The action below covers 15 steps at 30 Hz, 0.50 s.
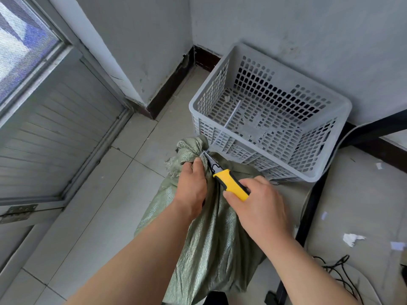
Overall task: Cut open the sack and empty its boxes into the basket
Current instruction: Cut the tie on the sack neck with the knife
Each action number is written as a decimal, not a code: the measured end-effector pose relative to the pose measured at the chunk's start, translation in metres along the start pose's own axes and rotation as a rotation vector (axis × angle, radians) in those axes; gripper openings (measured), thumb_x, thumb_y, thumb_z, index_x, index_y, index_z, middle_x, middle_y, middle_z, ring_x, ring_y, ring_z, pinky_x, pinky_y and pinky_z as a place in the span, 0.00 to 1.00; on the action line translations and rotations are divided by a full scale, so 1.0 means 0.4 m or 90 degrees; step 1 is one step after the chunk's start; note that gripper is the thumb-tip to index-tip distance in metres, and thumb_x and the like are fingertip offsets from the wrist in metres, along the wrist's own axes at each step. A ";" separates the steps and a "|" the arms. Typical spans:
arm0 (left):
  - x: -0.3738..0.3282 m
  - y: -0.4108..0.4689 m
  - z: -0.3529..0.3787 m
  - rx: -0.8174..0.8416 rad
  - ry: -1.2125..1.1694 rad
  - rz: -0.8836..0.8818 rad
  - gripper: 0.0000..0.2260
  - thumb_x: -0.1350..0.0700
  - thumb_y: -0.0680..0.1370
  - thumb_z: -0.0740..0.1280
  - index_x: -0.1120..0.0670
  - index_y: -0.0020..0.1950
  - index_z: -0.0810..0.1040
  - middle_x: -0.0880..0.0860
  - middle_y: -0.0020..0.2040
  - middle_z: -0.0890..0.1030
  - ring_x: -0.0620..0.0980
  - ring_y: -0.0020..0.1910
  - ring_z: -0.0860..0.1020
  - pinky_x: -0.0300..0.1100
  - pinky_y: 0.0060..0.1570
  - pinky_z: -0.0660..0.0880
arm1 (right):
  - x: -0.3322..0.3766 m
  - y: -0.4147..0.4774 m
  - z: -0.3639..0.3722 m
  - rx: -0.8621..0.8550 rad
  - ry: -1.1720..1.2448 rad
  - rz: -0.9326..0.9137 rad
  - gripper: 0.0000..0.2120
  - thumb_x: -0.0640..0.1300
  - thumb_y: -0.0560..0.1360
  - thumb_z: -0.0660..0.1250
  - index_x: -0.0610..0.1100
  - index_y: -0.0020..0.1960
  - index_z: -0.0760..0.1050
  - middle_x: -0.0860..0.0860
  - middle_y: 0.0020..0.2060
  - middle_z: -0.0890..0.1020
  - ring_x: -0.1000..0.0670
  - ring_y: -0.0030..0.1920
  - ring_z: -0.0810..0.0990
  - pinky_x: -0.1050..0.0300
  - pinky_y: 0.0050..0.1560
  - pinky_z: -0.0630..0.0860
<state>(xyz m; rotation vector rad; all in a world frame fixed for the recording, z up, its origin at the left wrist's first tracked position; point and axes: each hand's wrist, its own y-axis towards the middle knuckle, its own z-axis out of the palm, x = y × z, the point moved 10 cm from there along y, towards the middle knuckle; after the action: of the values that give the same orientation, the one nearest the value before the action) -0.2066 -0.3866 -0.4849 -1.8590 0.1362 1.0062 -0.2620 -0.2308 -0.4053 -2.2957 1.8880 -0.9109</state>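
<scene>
Cutting is proceeding: your left grip [192,186] is clamping the sack [209,238] neck, just near of the basket [310,178]; your right grip [259,208] is clamping the cutters [229,183] at its tie [203,153]. Next move is likely calling for one clean snip.

Gripping the bunched neck of the green woven sack [211,249] with the left hand [191,186], fingers curling round the fabric. Holding a yellow-handled cutter [229,183] in the right hand [257,203], setting its dark tip against the pale tie [203,153] at the neck. Standing the sack upright on the tiled floor [99,205], just beside the grey perforated basket [308,176].
</scene>
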 end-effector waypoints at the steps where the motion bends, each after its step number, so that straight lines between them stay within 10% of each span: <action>1: 0.006 0.003 -0.003 -0.009 -0.007 -0.004 0.15 0.46 0.83 0.53 0.54 0.42 0.68 0.50 0.32 0.64 0.48 0.29 0.62 0.43 0.38 0.63 | -0.001 0.003 0.005 0.005 0.012 0.004 0.14 0.59 0.71 0.68 0.50 0.48 0.79 0.54 0.43 0.75 0.47 0.42 0.79 0.52 0.40 0.73; 15: -0.015 0.013 -0.032 0.009 0.067 0.002 0.11 0.48 0.83 0.55 0.54 0.52 0.70 0.50 0.34 0.66 0.46 0.31 0.64 0.41 0.30 0.60 | 0.030 -0.024 -0.046 -0.023 -0.119 -0.054 0.19 0.61 0.75 0.62 0.51 0.59 0.76 0.54 0.52 0.74 0.46 0.45 0.80 0.55 0.39 0.63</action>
<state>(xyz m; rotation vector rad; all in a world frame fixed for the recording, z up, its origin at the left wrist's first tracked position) -0.2056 -0.4016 -0.4820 -1.8990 0.2084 0.9078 -0.2606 -0.2331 -0.3813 -2.4023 1.7583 -0.6476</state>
